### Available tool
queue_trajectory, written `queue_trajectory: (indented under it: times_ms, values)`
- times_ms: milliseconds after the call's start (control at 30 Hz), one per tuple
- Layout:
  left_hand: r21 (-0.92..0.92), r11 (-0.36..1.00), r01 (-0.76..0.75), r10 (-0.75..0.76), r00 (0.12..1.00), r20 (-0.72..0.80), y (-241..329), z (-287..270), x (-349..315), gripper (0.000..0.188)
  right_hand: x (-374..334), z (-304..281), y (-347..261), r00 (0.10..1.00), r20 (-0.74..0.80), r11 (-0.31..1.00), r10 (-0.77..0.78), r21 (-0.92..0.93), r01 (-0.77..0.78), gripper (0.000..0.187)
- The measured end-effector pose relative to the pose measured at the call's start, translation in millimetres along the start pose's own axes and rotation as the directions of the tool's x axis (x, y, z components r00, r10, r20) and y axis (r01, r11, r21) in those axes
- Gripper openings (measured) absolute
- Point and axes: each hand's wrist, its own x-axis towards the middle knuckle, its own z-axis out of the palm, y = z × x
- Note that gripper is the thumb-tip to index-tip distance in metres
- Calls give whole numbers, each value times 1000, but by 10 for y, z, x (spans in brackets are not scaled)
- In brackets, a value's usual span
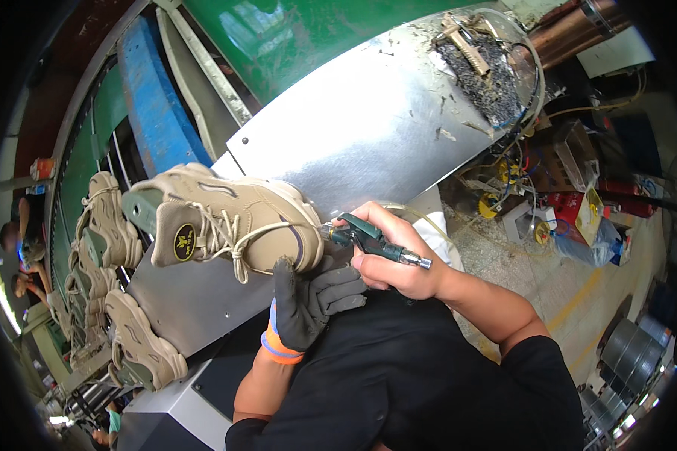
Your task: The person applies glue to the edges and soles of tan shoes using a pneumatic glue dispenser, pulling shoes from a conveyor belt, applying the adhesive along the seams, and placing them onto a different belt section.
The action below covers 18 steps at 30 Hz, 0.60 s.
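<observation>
A beige sneaker (267,234) with tied laces and a round yellow-and-black badge on its tongue lies on the metal table, toe toward me. A second beige sneaker (256,194) lies close behind it. My left hand (312,297), in a dark grey glove with an orange cuff, is at the near toe. Its thumb touches the shoe and its fingers stretch out to the right. My bare right hand (399,259) is closed around a dark green gun-shaped tool (368,237) with a metal fitting. The tool's tip is beside the sneaker's toe.
More beige sneakers (139,338) stand at the left on a green conveyor. The shiny metal table (353,113) carries a dark, gritty patch with a tool (466,49) at its far right. A pale hose (421,214) runs behind my right hand. Boxes and wires clutter the floor at right.
</observation>
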Motion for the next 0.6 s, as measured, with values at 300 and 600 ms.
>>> queue_trajectory:
  times_ms: [300, 600]
  values:
    - [-64, 996, -65, 69, 996, 60, 161, 278, 388, 93, 3, 126, 122, 940, -176, 930, -293, -280, 238, 41]
    - [249, 874, -418, 425, 905, 27, 79, 94, 716, 62, 217, 192, 455, 808, -112, 702, -579, -573, 423, 48]
